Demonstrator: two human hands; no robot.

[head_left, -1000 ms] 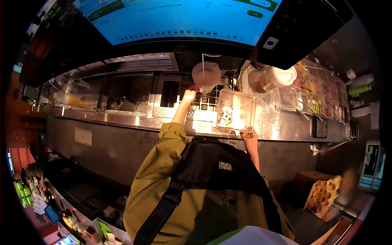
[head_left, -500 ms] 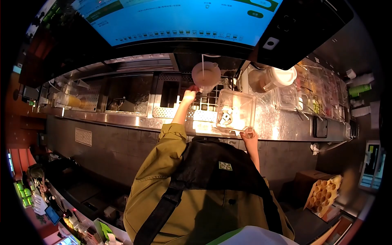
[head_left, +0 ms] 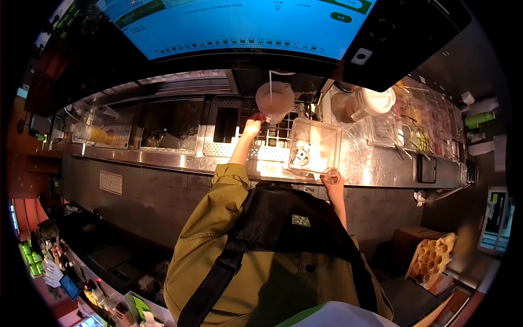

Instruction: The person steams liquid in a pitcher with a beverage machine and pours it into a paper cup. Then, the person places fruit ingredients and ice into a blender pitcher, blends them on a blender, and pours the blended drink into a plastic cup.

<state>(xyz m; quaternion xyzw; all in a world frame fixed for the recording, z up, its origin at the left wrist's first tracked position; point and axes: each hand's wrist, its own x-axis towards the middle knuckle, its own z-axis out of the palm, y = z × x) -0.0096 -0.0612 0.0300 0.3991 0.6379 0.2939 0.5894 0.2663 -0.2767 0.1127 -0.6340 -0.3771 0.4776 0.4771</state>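
Left hand (head_left: 253, 127) holds a round, clear plastic jug (head_left: 275, 101), likely filling; right hand (head_left: 333, 179), a square, clear plastic jar (head_left: 325, 143) ahead. Best hold still.

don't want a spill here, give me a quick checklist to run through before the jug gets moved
1. Left hand gripping the jug: ok, closed at its near-left side.
2. Pale stream stopped: not ok, it appears to be running into the jug.
3. Fill level low enough to carry: cannot tell, no clear level line shows.
4. Right hand steadying the clear jar: ok, closed at its near side.
5. Clear jar uncovered on top: ok, the blade shows inside.
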